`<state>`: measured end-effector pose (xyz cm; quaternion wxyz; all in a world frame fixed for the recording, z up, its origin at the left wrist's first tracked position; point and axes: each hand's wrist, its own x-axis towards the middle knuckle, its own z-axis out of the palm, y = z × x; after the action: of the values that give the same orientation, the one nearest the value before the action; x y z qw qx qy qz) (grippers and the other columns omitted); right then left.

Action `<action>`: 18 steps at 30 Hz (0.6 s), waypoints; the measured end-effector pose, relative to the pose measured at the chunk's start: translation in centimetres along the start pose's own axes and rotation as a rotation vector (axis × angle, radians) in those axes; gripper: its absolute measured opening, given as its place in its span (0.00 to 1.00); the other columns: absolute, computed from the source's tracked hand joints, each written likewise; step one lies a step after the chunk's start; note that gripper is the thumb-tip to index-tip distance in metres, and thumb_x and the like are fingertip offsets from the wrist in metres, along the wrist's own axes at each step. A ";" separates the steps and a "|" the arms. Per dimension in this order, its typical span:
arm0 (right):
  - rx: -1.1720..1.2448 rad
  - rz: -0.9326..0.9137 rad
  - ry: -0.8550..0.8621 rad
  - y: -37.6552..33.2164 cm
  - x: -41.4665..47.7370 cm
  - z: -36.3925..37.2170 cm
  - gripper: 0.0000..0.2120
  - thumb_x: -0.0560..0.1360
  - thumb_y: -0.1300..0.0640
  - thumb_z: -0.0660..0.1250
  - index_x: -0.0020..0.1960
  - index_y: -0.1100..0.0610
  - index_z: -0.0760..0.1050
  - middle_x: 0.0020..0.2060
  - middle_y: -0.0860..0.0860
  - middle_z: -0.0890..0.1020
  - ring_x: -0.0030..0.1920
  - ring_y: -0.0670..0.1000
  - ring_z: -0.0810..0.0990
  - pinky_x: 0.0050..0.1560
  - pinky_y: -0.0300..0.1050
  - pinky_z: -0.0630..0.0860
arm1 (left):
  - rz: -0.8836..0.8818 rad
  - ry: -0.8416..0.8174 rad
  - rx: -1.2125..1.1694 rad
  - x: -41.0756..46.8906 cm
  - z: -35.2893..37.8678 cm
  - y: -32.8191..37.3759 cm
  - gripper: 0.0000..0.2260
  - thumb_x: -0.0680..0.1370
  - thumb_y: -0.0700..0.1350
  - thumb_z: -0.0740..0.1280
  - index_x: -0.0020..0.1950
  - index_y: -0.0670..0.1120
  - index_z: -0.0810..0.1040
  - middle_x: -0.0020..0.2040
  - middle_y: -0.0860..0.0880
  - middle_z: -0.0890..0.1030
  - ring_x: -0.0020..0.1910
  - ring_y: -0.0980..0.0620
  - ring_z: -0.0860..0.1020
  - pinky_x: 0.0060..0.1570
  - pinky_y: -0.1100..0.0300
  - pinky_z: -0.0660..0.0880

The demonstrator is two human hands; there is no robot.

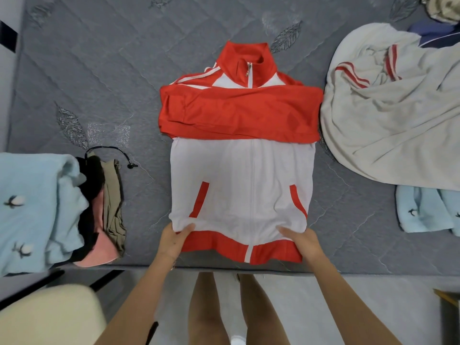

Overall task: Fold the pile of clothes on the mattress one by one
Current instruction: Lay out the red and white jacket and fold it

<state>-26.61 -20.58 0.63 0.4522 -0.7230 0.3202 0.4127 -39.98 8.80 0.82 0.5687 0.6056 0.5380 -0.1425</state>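
Note:
A red and white zip jacket lies face up on the grey quilted mattress, collar pointing away from me. Both red sleeves are folded across its chest in a band. My left hand grips the lower left corner of the hem, thumb on top of the white cloth. My right hand grips the lower right corner the same way. The hem sits near the mattress's front edge.
A stack of folded clothes, light blue, black, pink and khaki, sits at the left. A crumpled cream garment with red stripes lies at the right, a light blue piece below it. More clothes sit at the far right corner.

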 end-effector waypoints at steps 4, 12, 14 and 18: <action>0.086 -0.070 0.002 -4.2 0.7 0.4 0.11 0.70 0.57 0.76 0.49 0.55 0.77 0.45 0.52 0.83 0.43 0.49 0.83 0.40 0.41 0.78 | 0.079 0.078 -0.060 1.8 1.0 3.3 0.16 0.77 0.46 0.69 0.63 0.44 0.74 0.51 0.51 0.77 0.47 0.53 0.76 0.45 0.65 0.71; 0.321 -0.112 0.011 -12.4 2.8 1.9 0.08 0.70 0.62 0.74 0.48 0.56 0.79 0.45 0.55 0.84 0.42 0.52 0.84 0.48 0.48 0.80 | 0.087 0.168 -0.265 6.8 2.8 9.8 0.19 0.76 0.45 0.70 0.64 0.40 0.75 0.56 0.43 0.80 0.54 0.46 0.79 0.54 0.55 0.76; 0.415 -0.082 0.032 -14.6 3.7 2.4 0.07 0.71 0.59 0.74 0.48 0.58 0.79 0.41 0.54 0.84 0.37 0.50 0.84 0.38 0.44 0.79 | 0.089 0.166 -0.342 8.4 3.0 11.7 0.18 0.76 0.45 0.70 0.63 0.40 0.75 0.55 0.42 0.81 0.55 0.43 0.80 0.52 0.53 0.78; 0.646 -0.106 -0.004 -19.3 6.0 3.2 0.08 0.77 0.58 0.66 0.54 0.60 0.76 0.45 0.54 0.80 0.40 0.49 0.79 0.37 0.39 0.76 | 0.106 0.144 -0.463 12.2 3.0 16.4 0.16 0.75 0.47 0.72 0.60 0.44 0.76 0.54 0.42 0.82 0.54 0.43 0.80 0.56 0.44 0.77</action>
<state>-8.70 -10.72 2.07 0.6796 -0.5569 0.3956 0.2673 -20.66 15.98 -0.90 0.6592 0.4952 0.5629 0.0582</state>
